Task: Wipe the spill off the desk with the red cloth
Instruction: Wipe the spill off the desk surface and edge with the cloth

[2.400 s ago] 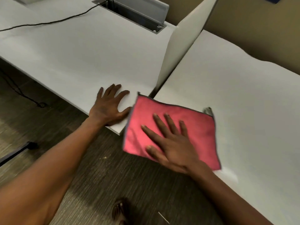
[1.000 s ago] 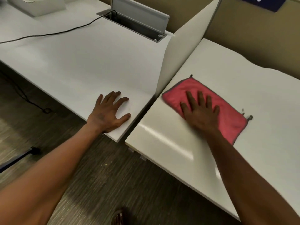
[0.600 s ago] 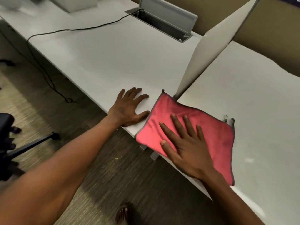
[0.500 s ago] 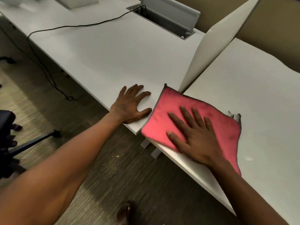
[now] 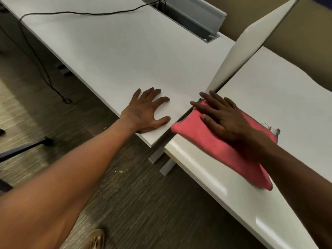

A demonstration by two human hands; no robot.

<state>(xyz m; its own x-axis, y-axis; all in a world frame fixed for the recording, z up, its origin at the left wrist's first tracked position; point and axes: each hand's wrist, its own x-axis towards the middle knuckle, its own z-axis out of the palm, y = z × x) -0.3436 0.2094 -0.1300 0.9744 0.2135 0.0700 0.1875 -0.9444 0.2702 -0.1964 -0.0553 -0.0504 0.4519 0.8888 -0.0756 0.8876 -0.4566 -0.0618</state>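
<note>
The red cloth (image 5: 212, 141) lies flat on the right white desk (image 5: 280, 97), near its front left corner. My right hand (image 5: 222, 117) presses palm-down on the cloth with fingers spread, fingertips reaching the foot of the divider panel. My left hand (image 5: 145, 112) rests flat, fingers apart, on the corner of the left white desk (image 5: 136, 56) and holds nothing. A wet sheen shows along the right desk's front edge; no distinct spill is visible.
A white divider panel (image 5: 239, 47) stands upright between the two desks. A grey cable tray (image 5: 190, 17) with raised lid sits at the left desk's back, a black cable (image 5: 82, 13) running from it. A chair base (image 5: 23, 150) stands on the floor at left.
My right hand has slid the cloth back and forth across the right desk, now pushing it toward the divider's foot. My left hand stays planted on the left desk.
</note>
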